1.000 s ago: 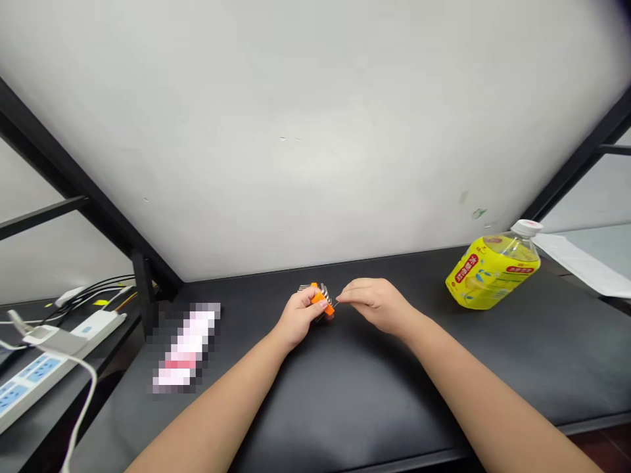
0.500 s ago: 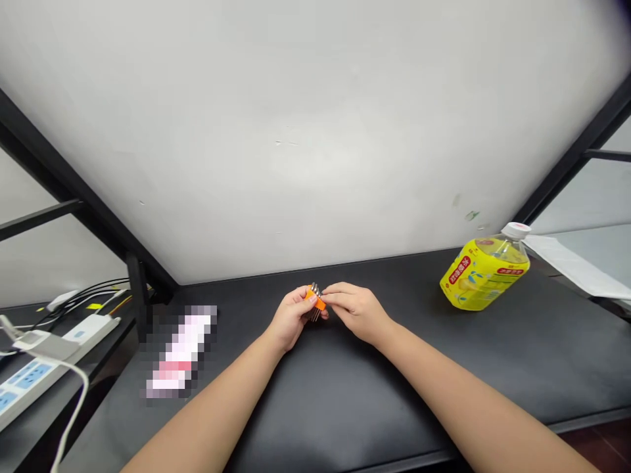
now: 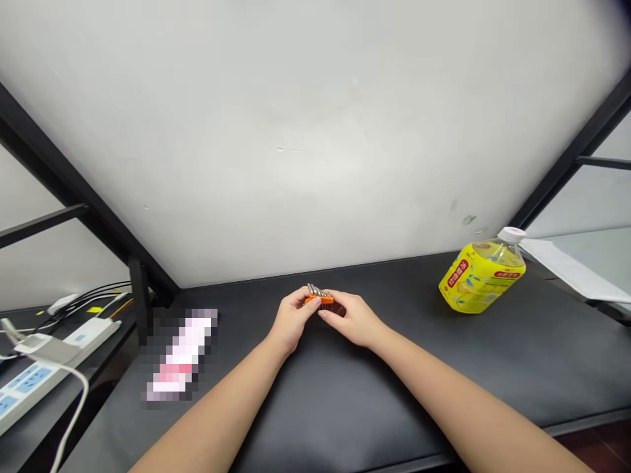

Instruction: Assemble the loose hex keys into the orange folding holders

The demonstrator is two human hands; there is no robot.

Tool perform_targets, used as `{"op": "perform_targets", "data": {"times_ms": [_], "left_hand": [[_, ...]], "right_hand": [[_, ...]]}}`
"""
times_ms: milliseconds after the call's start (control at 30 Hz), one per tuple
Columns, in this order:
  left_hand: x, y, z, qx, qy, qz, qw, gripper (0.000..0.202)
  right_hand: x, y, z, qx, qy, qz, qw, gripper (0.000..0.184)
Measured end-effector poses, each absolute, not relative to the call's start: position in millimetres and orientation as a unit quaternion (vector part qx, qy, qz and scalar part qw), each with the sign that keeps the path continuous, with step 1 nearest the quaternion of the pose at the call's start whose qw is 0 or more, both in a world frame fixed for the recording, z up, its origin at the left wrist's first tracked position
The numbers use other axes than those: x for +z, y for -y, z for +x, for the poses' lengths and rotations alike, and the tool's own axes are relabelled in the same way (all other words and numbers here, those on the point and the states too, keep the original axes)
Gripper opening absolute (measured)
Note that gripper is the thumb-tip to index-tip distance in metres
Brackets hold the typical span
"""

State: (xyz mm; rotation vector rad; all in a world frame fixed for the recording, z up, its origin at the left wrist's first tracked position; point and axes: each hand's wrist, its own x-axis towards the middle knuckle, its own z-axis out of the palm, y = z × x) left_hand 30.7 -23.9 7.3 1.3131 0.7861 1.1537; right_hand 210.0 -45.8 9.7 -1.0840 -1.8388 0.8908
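Both of my hands meet over the middle of a black tabletop [image 3: 345,394]. Between them is a small orange holder [image 3: 318,299] with several short metal keys standing up out of it. My left hand [image 3: 290,322] pinches the holder's left end with thumb and fingers. My right hand [image 3: 352,318] is closed on its right end, fingers curled over the top. The lower part of the holder is hidden behind my fingers.
A yellow-labelled plastic bottle [image 3: 480,274] with a white cap lies on its side at the right. A blurred pink-white object [image 3: 180,355] lies at the left. White power strips [image 3: 37,374] and cables sit on the far-left surface. A white wall rises behind, and black frame bars slant at both sides.
My right hand has moved left from beside the holder and closed on it. The holder has turned from slanted in my left hand to level between both hands.
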Motion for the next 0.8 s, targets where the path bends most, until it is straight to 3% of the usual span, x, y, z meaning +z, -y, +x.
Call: {"op": "perform_targets", "data": {"times_ms": [100,200,300,600,800], "left_hand": [[9.1,25.2,30.5,0.461,-0.334,0.614,0.546,0.020],[8.7,26.6,31.0,0.439,-0.349,0.647,0.516,0.024],[6.8,26.9,30.6,0.458,-0.371,0.635,0.499,0.031],[11.3,30.7,33.5,0.453,-0.396,0.613,0.513,0.032],[17.3,33.3,37.4,0.439,-0.380,0.564,0.587,0.035]], "right_hand": [[6.2,43.3,208.1,0.397,0.708,-0.404,0.422,0.034],[-1.2,39.3,210.3,0.391,0.699,-0.423,0.424,0.026],[-4.3,38.2,213.4,0.372,0.696,-0.444,0.424,0.032],[9.0,50.2,211.8,0.319,0.790,-0.357,0.384,0.033],[8.1,49.0,213.9,0.333,0.792,-0.332,0.390,0.027]]}}
